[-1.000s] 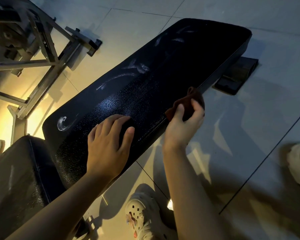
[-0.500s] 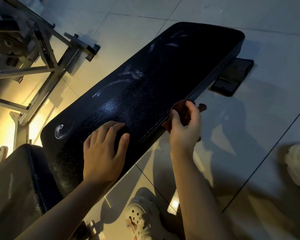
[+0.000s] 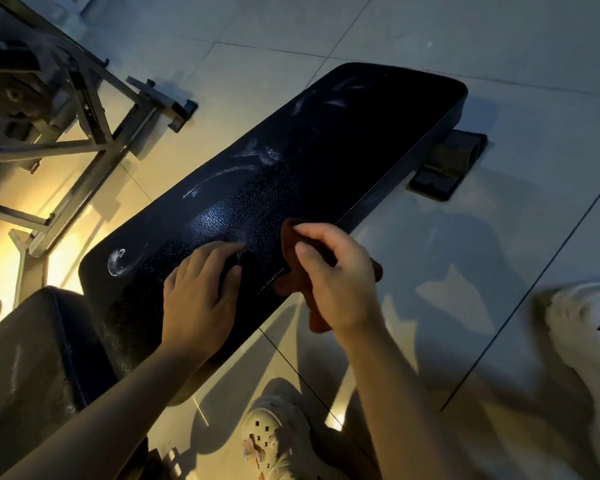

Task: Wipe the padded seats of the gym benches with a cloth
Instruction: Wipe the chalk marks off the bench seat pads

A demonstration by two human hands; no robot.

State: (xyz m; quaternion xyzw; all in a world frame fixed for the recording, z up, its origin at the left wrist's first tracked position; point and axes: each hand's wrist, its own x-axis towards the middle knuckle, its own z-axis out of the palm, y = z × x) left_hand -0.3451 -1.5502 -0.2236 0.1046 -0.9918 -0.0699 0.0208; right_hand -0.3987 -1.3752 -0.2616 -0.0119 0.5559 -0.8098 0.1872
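Nearest the camera, a pale clog (image 3: 274, 441) stands on the tiled floor (image 3: 465, 237) beside the bench. Just above it the left hand (image 3: 198, 299) lies flat on the padded seat (image 3: 291, 188), fingers straight and pressing down, gripping nothing. Just to its right, the right hand (image 3: 340, 282) pinches a rust-brown cloth (image 3: 293, 271) at the seat's near edge; part of the cloth rests on the vinyl, part hangs off over the floor. Farther up the pad, whitish smears (image 3: 118, 263) run along its far side (several more sit toward the far end), so most of the wiping looks undone. The risk as I judge it: bunched in a pinch, the cloth meets the pad with little surface and may skip streaks, or slip off the edge. Beyond stands a metal frame (image 3: 84, 140).
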